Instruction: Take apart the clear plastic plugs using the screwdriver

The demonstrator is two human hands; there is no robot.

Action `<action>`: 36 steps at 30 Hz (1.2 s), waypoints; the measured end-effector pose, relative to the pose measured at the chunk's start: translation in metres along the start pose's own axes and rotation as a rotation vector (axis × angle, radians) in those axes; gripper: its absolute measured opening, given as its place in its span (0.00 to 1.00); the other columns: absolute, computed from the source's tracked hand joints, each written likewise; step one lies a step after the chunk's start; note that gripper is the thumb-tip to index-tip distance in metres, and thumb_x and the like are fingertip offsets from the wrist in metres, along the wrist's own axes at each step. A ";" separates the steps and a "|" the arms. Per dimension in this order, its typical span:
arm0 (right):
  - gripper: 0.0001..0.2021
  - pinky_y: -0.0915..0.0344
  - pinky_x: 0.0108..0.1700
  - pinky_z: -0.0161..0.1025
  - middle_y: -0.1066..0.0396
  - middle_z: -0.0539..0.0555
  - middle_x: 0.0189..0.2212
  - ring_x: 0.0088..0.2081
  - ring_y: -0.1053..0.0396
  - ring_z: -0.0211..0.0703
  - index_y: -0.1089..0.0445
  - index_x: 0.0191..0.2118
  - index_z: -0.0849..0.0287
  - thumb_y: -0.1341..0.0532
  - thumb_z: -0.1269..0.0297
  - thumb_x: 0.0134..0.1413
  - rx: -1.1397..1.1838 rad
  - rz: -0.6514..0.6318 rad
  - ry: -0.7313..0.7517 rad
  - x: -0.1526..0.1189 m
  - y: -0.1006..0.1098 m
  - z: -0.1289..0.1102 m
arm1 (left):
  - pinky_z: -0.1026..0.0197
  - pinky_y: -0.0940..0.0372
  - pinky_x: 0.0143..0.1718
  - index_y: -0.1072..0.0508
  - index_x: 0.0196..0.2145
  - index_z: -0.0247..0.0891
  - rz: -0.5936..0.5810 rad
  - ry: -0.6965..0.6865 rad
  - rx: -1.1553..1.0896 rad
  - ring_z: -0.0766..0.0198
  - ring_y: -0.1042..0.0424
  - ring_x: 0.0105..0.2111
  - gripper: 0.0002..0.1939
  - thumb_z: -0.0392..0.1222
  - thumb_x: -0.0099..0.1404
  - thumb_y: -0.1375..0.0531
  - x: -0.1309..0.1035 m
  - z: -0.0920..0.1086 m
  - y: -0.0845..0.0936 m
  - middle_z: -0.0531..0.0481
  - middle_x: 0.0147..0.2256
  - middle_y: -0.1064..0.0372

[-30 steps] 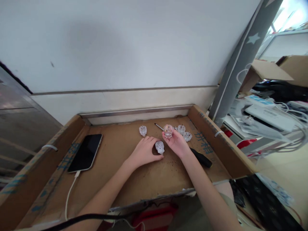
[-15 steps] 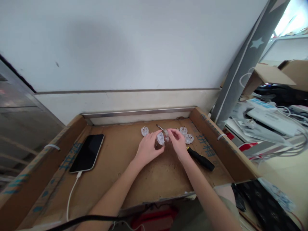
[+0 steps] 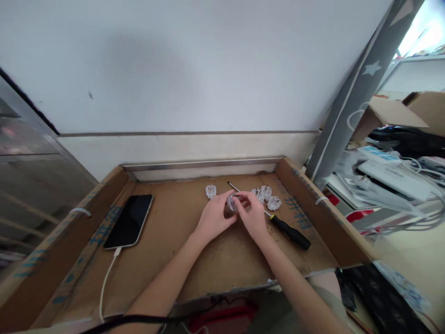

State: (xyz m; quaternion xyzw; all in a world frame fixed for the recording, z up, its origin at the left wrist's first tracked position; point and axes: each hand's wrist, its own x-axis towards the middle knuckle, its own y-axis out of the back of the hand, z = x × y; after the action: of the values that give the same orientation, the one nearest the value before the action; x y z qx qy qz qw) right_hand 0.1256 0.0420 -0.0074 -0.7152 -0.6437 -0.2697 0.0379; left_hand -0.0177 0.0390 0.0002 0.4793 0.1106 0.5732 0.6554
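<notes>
Between my two hands is a clear plastic plug (image 3: 232,202), partly hidden by the fingers. My left hand (image 3: 216,215) is closed on its left side, with thumb and fingers curved round it. From the right, my right hand (image 3: 251,212) presses its fingertips against the same plug. A screwdriver (image 3: 290,232) with a black and yellow handle lies just right of my right hand, its shaft passing behind the fingers. Several more clear plugs lie nearby with pins up: one plug (image 3: 210,190) behind my left hand, and a cluster with another plug (image 3: 274,202) beyond my right.
A phone (image 3: 129,221) with a white cable (image 3: 106,283) lies at the left of the cardboard tray (image 3: 167,222). Raised cardboard walls edge both sides. A white wall (image 3: 208,69) stands behind. To the right, a table holds an open box (image 3: 396,111), packets and cables.
My right hand has moved left and closed in on the plug in my left hand, bringing its small clear piece against it. More of the screwdriver shaft and the plug cluster shows.
</notes>
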 end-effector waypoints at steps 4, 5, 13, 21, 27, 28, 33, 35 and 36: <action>0.17 0.34 0.40 0.36 0.34 0.54 0.38 0.37 0.36 0.32 0.34 0.45 0.63 0.44 0.55 0.56 0.003 -0.040 0.019 0.002 0.000 0.000 | 0.52 0.40 0.53 0.43 0.57 0.40 0.012 0.012 -0.030 0.54 0.36 0.52 0.31 0.39 0.57 0.40 0.000 -0.002 0.001 0.45 0.54 0.37; 0.18 0.34 0.39 0.35 0.34 0.54 0.39 0.37 0.35 0.32 0.34 0.46 0.63 0.45 0.55 0.56 0.014 -0.053 0.021 0.002 -0.001 0.000 | 0.52 0.40 0.53 0.43 0.57 0.41 0.022 0.021 -0.037 0.55 0.36 0.52 0.31 0.40 0.57 0.40 0.001 -0.003 0.002 0.45 0.55 0.37; 0.18 0.33 0.44 0.40 0.34 0.55 0.40 0.39 0.35 0.34 0.35 0.48 0.62 0.46 0.56 0.57 0.041 -0.054 0.011 0.002 -0.001 0.002 | 0.52 0.40 0.53 0.44 0.58 0.42 0.030 0.062 -0.093 0.55 0.36 0.52 0.31 0.42 0.58 0.41 -0.001 -0.004 0.001 0.45 0.55 0.39; 0.16 0.33 0.44 0.39 0.36 0.56 0.44 0.41 0.35 0.35 0.35 0.46 0.63 0.44 0.58 0.56 0.147 -0.064 -0.053 0.004 -0.005 0.008 | 0.55 0.37 0.48 0.42 0.56 0.39 0.013 0.228 -0.481 0.59 0.31 0.45 0.23 0.47 0.66 0.48 0.001 -0.004 -0.001 0.43 0.49 0.33; 0.18 0.32 0.45 0.40 0.35 0.56 0.44 0.42 0.34 0.36 0.38 0.50 0.63 0.44 0.59 0.56 0.262 -0.128 -0.146 0.006 -0.009 0.013 | 0.54 0.37 0.48 0.40 0.55 0.39 0.050 0.243 -0.472 0.58 0.31 0.45 0.21 0.47 0.67 0.50 0.001 -0.005 0.000 0.43 0.49 0.33; 0.19 0.32 0.44 0.39 0.35 0.56 0.43 0.42 0.34 0.35 0.38 0.50 0.63 0.45 0.58 0.57 0.282 -0.145 -0.172 0.006 -0.009 0.014 | 0.54 0.37 0.49 0.41 0.56 0.39 0.055 0.228 -0.459 0.58 0.31 0.46 0.21 0.47 0.67 0.50 0.001 -0.006 0.000 0.42 0.50 0.33; 0.17 0.32 0.39 0.36 0.33 0.55 0.39 0.37 0.34 0.32 0.36 0.46 0.65 0.46 0.56 0.58 0.332 -0.211 -0.246 0.009 -0.009 0.016 | 0.53 0.37 0.48 0.43 0.58 0.38 0.053 0.219 -0.423 0.57 0.30 0.44 0.24 0.48 0.67 0.50 0.002 -0.007 0.001 0.42 0.47 0.32; 0.17 0.32 0.40 0.36 0.34 0.55 0.39 0.37 0.34 0.33 0.37 0.47 0.64 0.46 0.57 0.58 0.341 -0.215 -0.250 0.008 -0.009 0.015 | 0.54 0.35 0.45 0.38 0.54 0.38 0.065 0.243 -0.438 0.58 0.29 0.41 0.21 0.48 0.67 0.50 0.003 -0.007 0.003 0.43 0.44 0.30; 0.17 0.32 0.40 0.36 0.34 0.55 0.40 0.38 0.34 0.33 0.37 0.47 0.64 0.46 0.57 0.57 0.344 -0.218 -0.251 0.008 -0.009 0.014 | 0.55 0.35 0.45 0.36 0.52 0.38 0.082 0.240 -0.434 0.58 0.29 0.41 0.19 0.48 0.67 0.50 0.004 -0.007 0.004 0.44 0.44 0.30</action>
State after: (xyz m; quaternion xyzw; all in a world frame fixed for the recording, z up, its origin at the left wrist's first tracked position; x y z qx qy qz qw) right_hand 0.1223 0.0563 -0.0188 -0.6522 -0.7534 -0.0676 0.0497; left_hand -0.0243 0.0453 0.0013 0.2599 0.0424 0.6624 0.7013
